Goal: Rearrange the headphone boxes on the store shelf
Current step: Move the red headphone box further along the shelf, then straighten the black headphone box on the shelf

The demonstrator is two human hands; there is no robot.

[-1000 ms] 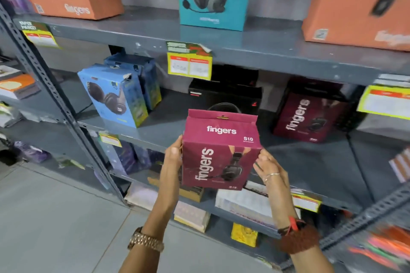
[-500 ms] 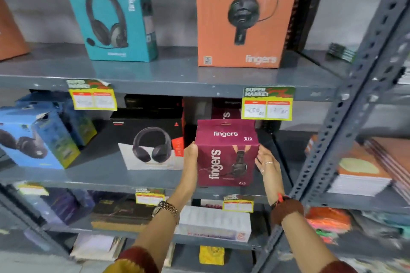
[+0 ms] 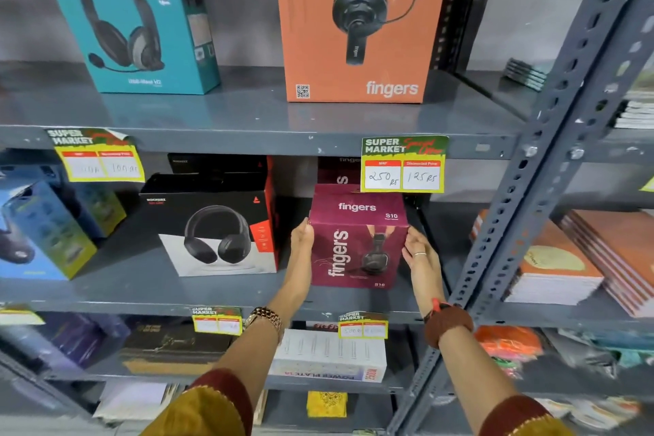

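Grey shelf (image 3: pixel 226 288) carried maroon box (image 3: pixel 357 241), left hand (image 3: pixel 301 235) and right hand (image 3: pixel 419 253) pressed flat on sides; rear box mostly hidden

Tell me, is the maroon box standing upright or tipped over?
Upright: the maroon box faces forward on the shelf, its flap on top, between both hands.

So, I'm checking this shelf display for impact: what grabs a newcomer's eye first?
Probably the orange box on the top shelf, beside the teal box. Next, the maroon box on the middle shelf, gripped by the left hand and right hand, under a yellow price tag.
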